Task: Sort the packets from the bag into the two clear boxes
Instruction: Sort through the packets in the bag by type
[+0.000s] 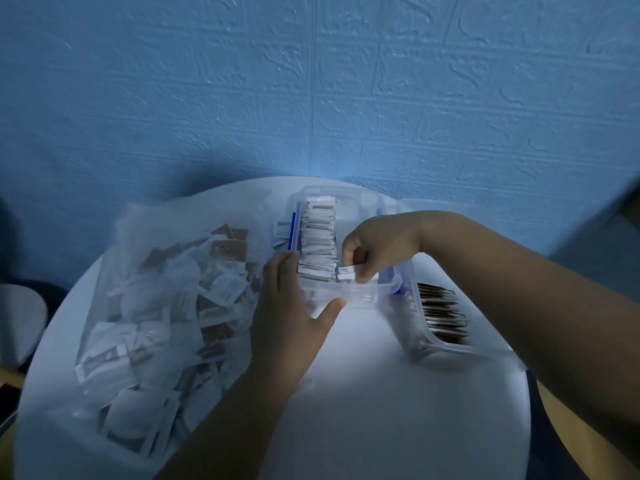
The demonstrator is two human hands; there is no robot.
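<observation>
1. Blue wall (311,81) behind; on the white table (363,393), the bag (156,306) lies left.
2. My right hand (377,247) pinches a white packet (348,271) inside the centre box (388,289).
3. My left hand (287,317), fingers straight, braces that box's near-left corner.

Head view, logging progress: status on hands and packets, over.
Left hand braces clear box at its near corner. Right hand pinches white packet inside it, beside the row. Bag holds many unsorted packets; nothing in the way.

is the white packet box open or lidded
Open: no lid on the clear box; its row of white packets stands exposed and the right hand reaches inside, pinching a white packet.
</observation>
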